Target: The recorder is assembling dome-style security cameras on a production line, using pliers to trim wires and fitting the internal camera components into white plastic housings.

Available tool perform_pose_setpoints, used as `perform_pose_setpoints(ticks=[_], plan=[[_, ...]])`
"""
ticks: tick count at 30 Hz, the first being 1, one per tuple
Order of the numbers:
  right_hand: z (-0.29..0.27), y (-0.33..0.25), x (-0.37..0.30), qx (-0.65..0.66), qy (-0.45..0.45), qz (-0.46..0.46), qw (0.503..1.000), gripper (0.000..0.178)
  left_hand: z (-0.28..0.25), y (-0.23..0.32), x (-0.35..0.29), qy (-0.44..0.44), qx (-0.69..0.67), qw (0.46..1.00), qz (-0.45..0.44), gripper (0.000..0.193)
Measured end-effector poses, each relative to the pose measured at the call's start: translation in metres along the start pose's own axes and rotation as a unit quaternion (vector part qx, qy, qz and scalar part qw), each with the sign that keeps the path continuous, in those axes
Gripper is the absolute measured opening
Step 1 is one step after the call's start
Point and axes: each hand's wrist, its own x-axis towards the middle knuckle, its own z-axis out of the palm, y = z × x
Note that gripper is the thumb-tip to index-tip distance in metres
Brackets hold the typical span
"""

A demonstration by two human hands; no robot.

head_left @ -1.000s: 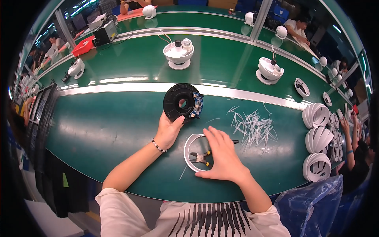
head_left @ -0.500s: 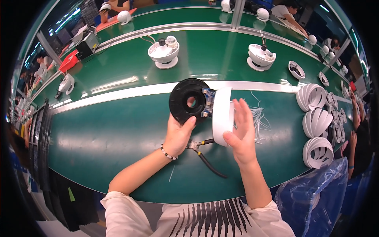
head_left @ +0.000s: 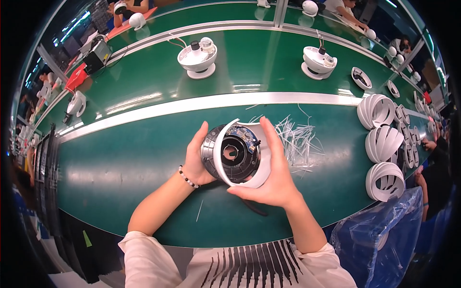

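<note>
The white ring [head_left: 261,158] sits around the black round part [head_left: 230,156], raised above the green table [head_left: 120,168]. Your left hand [head_left: 194,161] cups the part from behind; your right hand [head_left: 273,177] pinches the ring's rim, probably to keep them aligned.

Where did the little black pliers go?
In the head view, the black pliers lie on the green table, mostly hidden under the right hand, just below the round black-and-white part held in both hands.
</note>
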Motion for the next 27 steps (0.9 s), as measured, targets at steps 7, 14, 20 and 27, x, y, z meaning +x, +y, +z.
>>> perform_pose_setpoints(ticks=[7,14,20,27], plan=[[-0.01,0.011,0.005,0.123,0.048,0.033,0.991,0.116,0.003,0.001,0.003,-0.022,-0.026,0.997,-0.066,0.069],[0.004,-0.009,0.001,-0.06,-0.05,-0.012,0.997,0.107,-0.003,0.003,-0.001,0.066,0.022,0.994,-0.09,0.044],[0.004,-0.011,0.003,-0.083,-0.076,-0.059,0.992,0.11,-0.008,0.002,-0.001,-0.011,-0.046,0.994,-0.1,0.045],[0.004,-0.008,0.005,-0.074,-0.044,-0.023,0.996,0.111,0.019,0.003,-0.005,-0.028,-0.067,0.995,-0.071,0.066]])
